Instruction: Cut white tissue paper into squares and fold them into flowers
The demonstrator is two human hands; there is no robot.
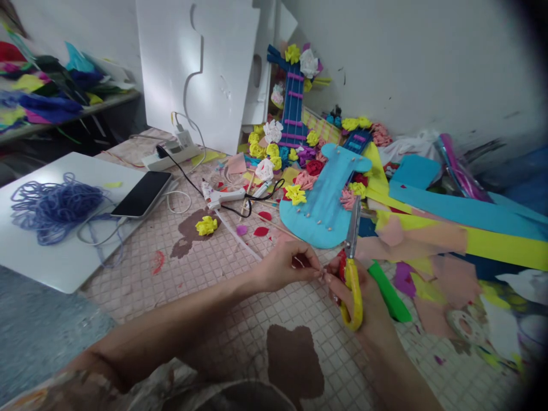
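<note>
Scissors with yellow handles are hooked in my right hand, their blades pointing up and away from me. Fingertips of that hand also pinch close to my left hand, which is closed in a pinch. Between the two hands is something tiny and pale, too small to name; a thin whitish strand shows by the left fingers. A bit of red shows behind the scissors' handle. Just beyond my hands lies a light blue guitar-shaped cutout with a yellow paper flower on it.
A white glue gun with its cord lies ahead, near a yellow flower. To the left are a phone, purple yarn and a power strip. Paper scraps cover the right; a decorated blue guitar leans behind.
</note>
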